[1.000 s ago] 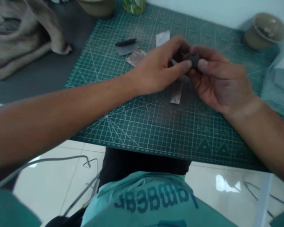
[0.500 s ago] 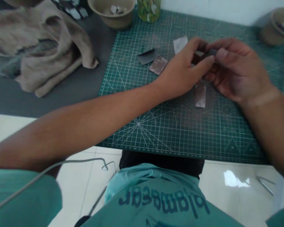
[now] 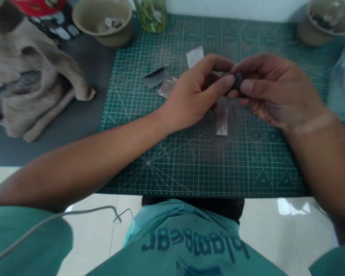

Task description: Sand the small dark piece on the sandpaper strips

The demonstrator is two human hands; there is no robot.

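Presently the left hand (image 3: 194, 90) and right hand (image 3: 276, 90) pinch a small dark piece (image 3: 238, 81) together; a slipped grip could drop it onto the cutting mat (image 3: 264, 168).

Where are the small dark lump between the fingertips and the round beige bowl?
Small dark lump (image 3: 238, 81), head view, its visible middle.
Round beige bowl (image 3: 103, 40), head view, its outer wall.

Blurred, half-hidden small dark object (image 3: 238, 81), kind unclear
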